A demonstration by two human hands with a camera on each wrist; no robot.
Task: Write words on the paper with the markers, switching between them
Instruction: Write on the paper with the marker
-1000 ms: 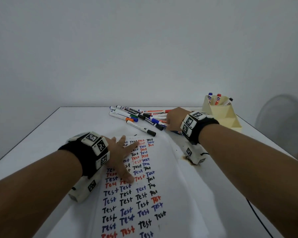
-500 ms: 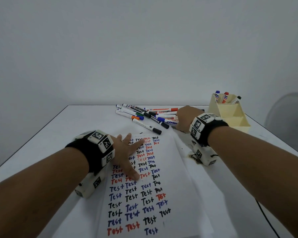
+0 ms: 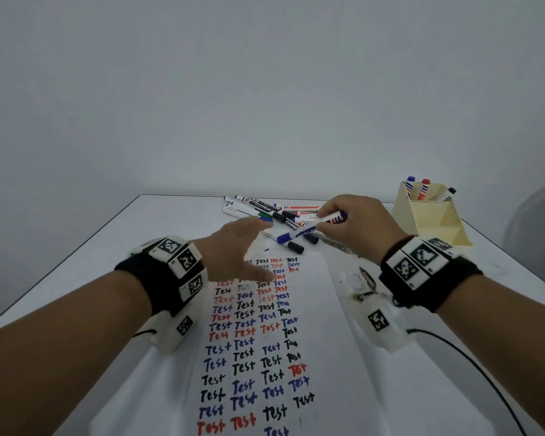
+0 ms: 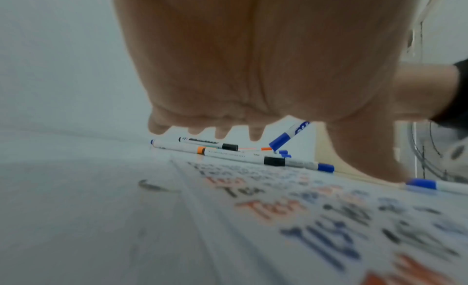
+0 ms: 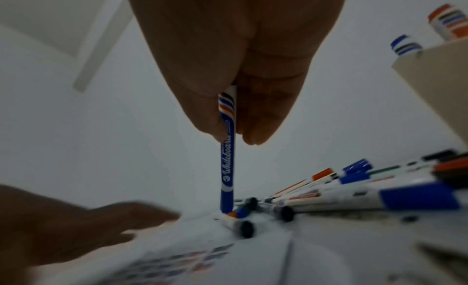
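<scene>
Above the paper (image 3: 312,357): blue marker (image 3: 309,229), capped end lower left, long axis slanting up to the right.
Right hand (image 3: 356,225): pinches marker's rear.
Left hand (image 3: 233,250): spread, holding nothing.

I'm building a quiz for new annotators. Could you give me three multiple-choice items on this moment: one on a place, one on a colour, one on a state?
1. Where does the cream pen holder stand?
A. far right of the table
B. on the paper
C. near left corner

2. What colour is the cap of the marker in the right hand?
A. green
B. blue
C. black

3. How is the left hand now?
A. gripping a marker
B. curled in a fist
C. open, fingers spread, holding nothing

Answers: 1 A, the head view shows it at the far right, off the paper. 2 B, the capped end is blue in the head and right wrist views. 3 C, the left wrist view shows straight fingers with nothing in them.
</scene>
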